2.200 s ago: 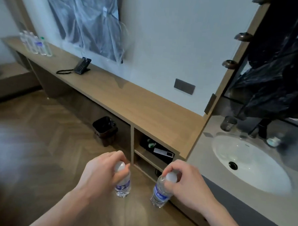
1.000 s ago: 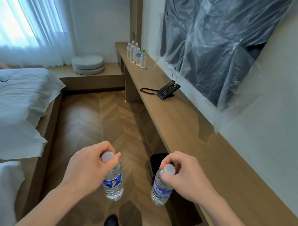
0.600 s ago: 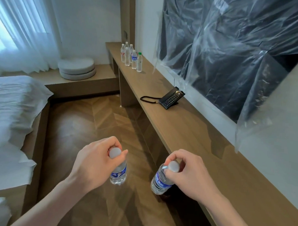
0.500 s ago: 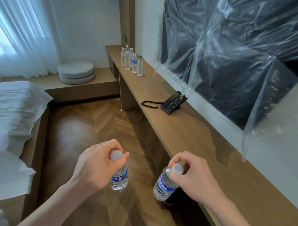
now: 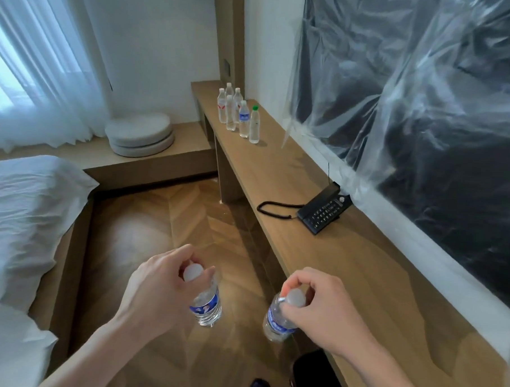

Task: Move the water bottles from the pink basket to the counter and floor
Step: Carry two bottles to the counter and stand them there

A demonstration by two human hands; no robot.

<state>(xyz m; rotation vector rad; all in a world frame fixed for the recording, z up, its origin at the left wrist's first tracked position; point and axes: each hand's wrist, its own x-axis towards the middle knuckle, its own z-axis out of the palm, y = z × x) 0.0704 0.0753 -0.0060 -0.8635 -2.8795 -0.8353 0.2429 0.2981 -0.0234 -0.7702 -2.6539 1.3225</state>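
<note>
My left hand (image 5: 159, 288) grips a clear water bottle (image 5: 206, 306) with a blue label by its white cap, hanging above the wooden floor (image 5: 158, 241). A second blue-labelled bottle (image 5: 277, 323) hangs from my right hand (image 5: 318, 313), which pinches it at the cap, close to the front edge of the long wooden counter (image 5: 318, 260). Several water bottles (image 5: 239, 115) stand in a cluster at the counter's far end. No pink basket is in view.
A black telephone (image 5: 323, 212) with a coiled cord sits on the counter by the wall. A plastic-covered dark screen (image 5: 427, 98) hangs above it. A white bed (image 5: 22, 212) lies on the left, round cushions (image 5: 139, 132) on a low bench beyond. A black bin (image 5: 316, 377) stands below the counter.
The view has turned from the sink towards the bedroom and moved forward along the counter. Both hands keep hold of their bottles throughout; the far bottle cluster and telephone look closer.
</note>
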